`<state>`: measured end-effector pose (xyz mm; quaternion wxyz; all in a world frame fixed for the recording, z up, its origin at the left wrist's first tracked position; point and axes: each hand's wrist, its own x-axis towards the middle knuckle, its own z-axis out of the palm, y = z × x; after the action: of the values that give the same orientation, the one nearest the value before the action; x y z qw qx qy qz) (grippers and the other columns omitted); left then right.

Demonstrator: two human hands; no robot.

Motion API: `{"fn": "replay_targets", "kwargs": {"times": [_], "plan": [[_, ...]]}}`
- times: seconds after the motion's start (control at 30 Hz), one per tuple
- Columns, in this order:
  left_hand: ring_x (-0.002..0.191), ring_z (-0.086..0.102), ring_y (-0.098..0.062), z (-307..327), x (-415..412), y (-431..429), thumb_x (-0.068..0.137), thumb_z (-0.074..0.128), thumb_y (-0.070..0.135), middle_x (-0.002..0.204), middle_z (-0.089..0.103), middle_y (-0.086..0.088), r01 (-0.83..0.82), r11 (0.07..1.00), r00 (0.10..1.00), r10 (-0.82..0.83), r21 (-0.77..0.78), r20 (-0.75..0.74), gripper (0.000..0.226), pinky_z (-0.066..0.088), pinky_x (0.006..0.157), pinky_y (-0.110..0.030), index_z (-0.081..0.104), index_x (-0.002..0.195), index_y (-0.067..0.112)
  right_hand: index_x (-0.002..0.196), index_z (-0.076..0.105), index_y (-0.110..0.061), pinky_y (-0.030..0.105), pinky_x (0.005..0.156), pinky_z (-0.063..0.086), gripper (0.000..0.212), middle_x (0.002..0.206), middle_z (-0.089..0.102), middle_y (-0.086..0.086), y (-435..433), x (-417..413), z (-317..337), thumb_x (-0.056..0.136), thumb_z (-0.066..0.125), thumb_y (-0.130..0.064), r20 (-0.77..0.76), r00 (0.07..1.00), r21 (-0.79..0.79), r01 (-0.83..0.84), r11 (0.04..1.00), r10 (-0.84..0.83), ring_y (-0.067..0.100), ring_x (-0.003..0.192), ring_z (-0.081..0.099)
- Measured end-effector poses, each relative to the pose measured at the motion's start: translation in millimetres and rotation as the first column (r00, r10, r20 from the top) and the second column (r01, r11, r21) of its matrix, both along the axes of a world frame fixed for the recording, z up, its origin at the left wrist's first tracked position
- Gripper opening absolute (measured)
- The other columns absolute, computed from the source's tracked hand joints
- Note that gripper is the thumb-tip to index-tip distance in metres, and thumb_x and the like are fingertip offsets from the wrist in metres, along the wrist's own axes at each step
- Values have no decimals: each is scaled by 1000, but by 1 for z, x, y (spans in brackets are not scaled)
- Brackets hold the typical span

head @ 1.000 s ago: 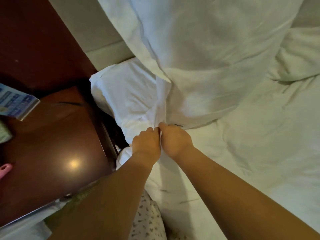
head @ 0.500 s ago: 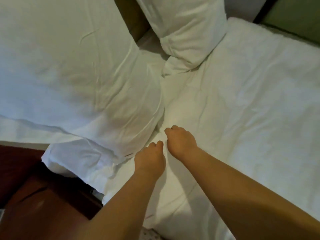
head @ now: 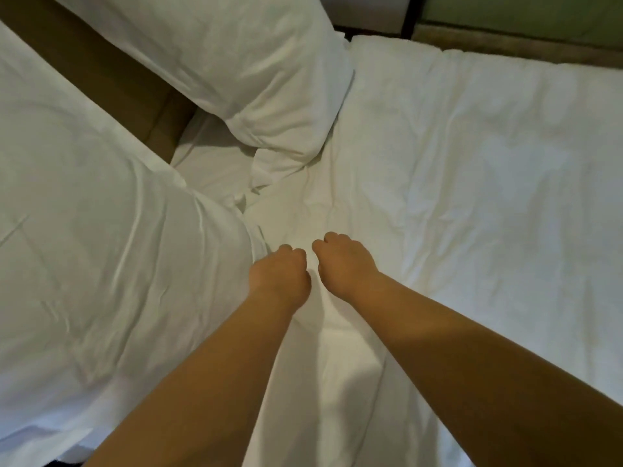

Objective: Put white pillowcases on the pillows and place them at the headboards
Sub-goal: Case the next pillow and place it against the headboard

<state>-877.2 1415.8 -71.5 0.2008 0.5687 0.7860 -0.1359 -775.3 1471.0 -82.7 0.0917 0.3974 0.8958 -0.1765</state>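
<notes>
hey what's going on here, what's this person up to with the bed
A person is making a bed with bare hands. Two plump pillows in white cotton pillowcases, a near one and a far one, lean against the brown headboard. The left hand sits curled at the near pillow's edge; the right hand is curled over the wrinkled white bed sheet. Whether either grips fabric is unclear.

White duvet (head: 472,183) spread over bed, creased, filling right and centre of view. Brown padded panel (head: 111,82) upper left, partly hidden by bedding. Green wall panel (head: 526,11) with dark vertical strip (head: 408,15) along top right edge.
</notes>
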Motion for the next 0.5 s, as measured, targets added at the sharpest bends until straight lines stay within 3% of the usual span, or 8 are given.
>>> {"fn": "replay_targets", "kwargs": {"times": [0.2,0.37,0.5], "plan": [[114,52,-26,-12,-50,80,93,49,14,124,49,-10,12,1000,990,-16,-27,-140,30,43,86,-33,53,123,11,113,55,-8,32,69,32,22,110,55,13,43,-43,-23,92,48,-9,-10,995,9,-96,995,96,29,98,54],[118,50,-26,-18,-116,109,92,53,29,126,53,-9,-118,985,933,66,-129,-353,39,37,98,-37,52,128,15,113,54,-6,33,72,34,25,112,54,13,66,-97,-40,90,47,-4,-41,987,14,-153,988,154,30,101,54],[122,48,-28,-27,-156,105,91,57,36,131,52,-11,-259,936,916,159,-240,-368,44,33,105,-38,52,129,13,124,48,-10,36,77,40,34,116,54,13,74,-134,-55,91,44,-5,-35,977,-44,-213,976,212,31,104,53]]}}
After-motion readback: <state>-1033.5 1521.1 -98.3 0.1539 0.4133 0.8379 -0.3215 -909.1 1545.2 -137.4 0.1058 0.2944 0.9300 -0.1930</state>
